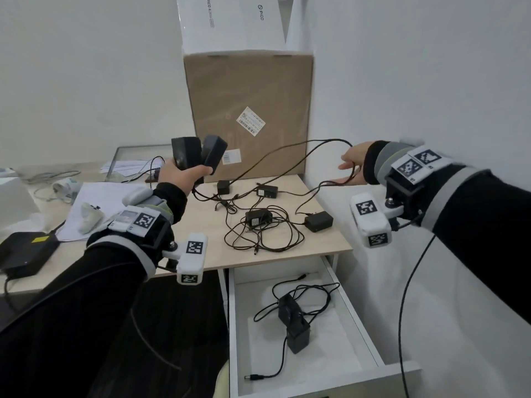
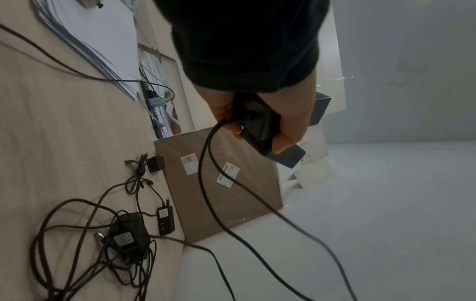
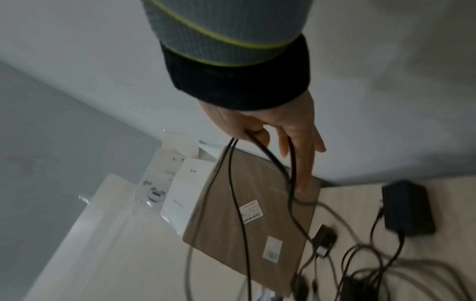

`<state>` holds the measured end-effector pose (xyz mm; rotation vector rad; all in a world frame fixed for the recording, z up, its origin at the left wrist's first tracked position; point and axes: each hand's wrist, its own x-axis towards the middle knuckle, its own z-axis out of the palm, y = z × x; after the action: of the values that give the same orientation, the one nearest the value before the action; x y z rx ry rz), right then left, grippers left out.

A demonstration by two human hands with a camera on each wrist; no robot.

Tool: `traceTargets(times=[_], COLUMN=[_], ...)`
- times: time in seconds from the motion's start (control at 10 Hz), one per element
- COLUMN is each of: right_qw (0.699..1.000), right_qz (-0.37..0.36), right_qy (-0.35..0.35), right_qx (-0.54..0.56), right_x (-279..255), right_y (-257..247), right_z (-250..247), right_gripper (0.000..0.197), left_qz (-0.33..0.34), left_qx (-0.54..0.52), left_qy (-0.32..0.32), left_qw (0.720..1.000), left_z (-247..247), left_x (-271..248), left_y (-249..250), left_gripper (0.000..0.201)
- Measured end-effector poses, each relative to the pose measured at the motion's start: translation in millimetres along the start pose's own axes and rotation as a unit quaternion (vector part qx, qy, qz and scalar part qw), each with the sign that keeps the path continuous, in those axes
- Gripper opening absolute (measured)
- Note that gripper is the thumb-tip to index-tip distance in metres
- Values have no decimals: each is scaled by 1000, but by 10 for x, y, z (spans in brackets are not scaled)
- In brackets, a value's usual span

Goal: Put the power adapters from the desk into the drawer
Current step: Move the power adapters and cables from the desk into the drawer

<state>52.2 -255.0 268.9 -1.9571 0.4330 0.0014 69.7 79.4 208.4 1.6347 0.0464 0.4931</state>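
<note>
My left hand (image 1: 184,175) is raised above the desk and grips two black power adapters (image 1: 198,158) together; their cables (image 1: 275,162) run right to my right hand (image 1: 349,168). In the left wrist view the fingers (image 2: 288,122) wrap round the adapters (image 2: 262,126). The right hand (image 3: 270,126) pinches the cables (image 3: 231,183) between thumb and curled index finger, its other fingers straight. Several adapters (image 1: 258,218) lie on the desk in tangled leads, one (image 1: 319,221) near the right edge. The open white drawer (image 1: 359,320) below holds two adapters (image 1: 293,320).
A tall cardboard box (image 1: 250,116) stands at the back of the desk with a white box (image 1: 230,21) on top. Papers (image 1: 94,205) and a flat black device (image 1: 26,251) lie at the left. A white wall closes the right side.
</note>
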Motion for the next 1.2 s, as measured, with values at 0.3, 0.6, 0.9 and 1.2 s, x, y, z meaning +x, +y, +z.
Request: traceTargets(times=[0.3, 0.6, 0.9, 1.2], right_qw=[968, 926, 900, 909], right_qz=[174, 198, -23, -302], right_qy=[-159, -244, -256, -166], right_qx=[-84, 212, 352, 232], right_x=[-86, -273, -401, -879], right_y=[591, 708, 37, -939], right_z=[83, 230, 51, -218], right_gripper=[29, 42, 32, 30], left_qz=[-12, -14, 7, 9], left_qx=[31, 50, 53, 15], left_qy=[-15, -41, -48, -32], left_qw=[999, 998, 997, 999], left_z=[53, 245, 315, 291], left_x=[-192, -384, -463, -441], left_y=[-158, -246, -188, 104], left_gripper=[57, 47, 39, 61])
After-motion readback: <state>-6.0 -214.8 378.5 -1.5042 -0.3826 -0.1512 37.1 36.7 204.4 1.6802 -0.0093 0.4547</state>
